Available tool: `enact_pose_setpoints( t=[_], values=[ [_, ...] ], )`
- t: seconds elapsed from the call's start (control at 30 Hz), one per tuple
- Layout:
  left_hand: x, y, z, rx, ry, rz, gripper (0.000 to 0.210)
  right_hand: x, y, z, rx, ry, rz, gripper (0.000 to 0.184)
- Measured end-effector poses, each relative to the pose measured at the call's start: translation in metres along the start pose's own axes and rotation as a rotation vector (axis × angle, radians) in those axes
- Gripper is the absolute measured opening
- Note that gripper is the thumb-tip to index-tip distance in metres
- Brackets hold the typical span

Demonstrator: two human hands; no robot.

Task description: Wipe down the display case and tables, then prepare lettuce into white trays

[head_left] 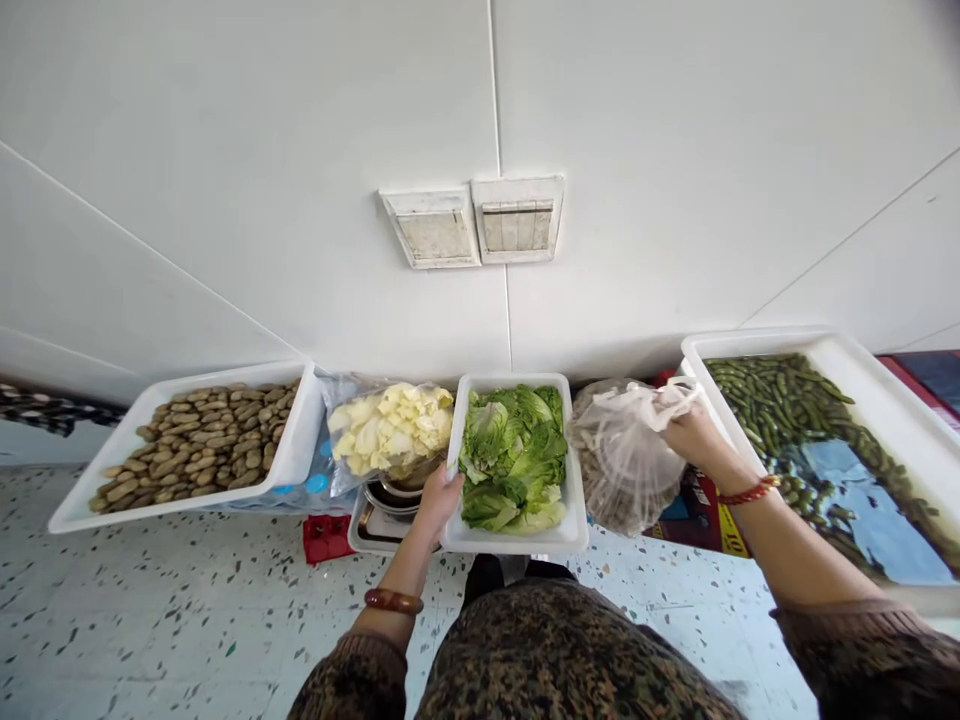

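Observation:
My left hand (pixel 437 503) grips the left rim of a white plastic tray (pixel 574 510), its thumb over the edge. Green lettuce leaves (pixel 514 455) fill that tray. To the right, my right hand (pixel 688 432) is closed around the gathered white handles of a translucent plastic bag (pixel 626 460). The bag looks full, but its greyish-brown contents cannot be made out through the film. Just left of the lettuce tray lies a clear bag of pale yellow cabbage leaves (pixel 391 425), above some stacked metal bowls and a metal tray (pixel 371 530).
At the far left stands a white tray of peanuts in the shell (pixel 202 445). A larger white tub (pixel 847 350) on the right holds green pods in water. Blue-capped bottles (pixel 317 484) and a red crate (pixel 328 540) sit low at the left. Wall switches (pixel 517 225) are ahead.

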State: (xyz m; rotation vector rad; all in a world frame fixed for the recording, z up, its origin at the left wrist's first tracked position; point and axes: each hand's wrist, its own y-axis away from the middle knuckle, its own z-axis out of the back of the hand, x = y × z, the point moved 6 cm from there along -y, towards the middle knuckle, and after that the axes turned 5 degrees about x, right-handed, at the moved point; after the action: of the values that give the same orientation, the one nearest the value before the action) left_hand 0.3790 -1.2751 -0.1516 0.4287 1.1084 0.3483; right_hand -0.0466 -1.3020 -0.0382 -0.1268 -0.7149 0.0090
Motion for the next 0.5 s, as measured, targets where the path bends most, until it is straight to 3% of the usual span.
enact_pose_setpoints(
  t=[0.07, 0.17, 0.3, 0.4, 0.5],
  values=[
    [-0.001, 0.000, 0.000, -0.001, 0.019, -0.004, 0.044, -0.009, 0.005, -0.009, 0.066, 0.018, -0.038, 0.013],
    [-0.006, 0.002, 0.000, 0.003, 0.057, -0.016, 0.041, -0.009, 0.017, -0.013, 0.050, -0.002, -0.114, 0.015],
    [-0.014, 0.006, -0.002, 0.010, 0.107, -0.028, 0.042, 0.010, 0.054, -0.016, 0.047, -0.205, -0.123, 0.039],
    [-0.017, 0.011, -0.004, 0.028, 0.141, -0.025, 0.044, 0.009, 0.103, -0.012, -0.079, -0.228, -0.321, 0.051],
    [-0.022, 0.020, -0.005, 0.038, 0.177, -0.015, 0.045, -0.002, 0.160, -0.009, -0.229, -0.079, -0.546, 0.044]
  ],
)
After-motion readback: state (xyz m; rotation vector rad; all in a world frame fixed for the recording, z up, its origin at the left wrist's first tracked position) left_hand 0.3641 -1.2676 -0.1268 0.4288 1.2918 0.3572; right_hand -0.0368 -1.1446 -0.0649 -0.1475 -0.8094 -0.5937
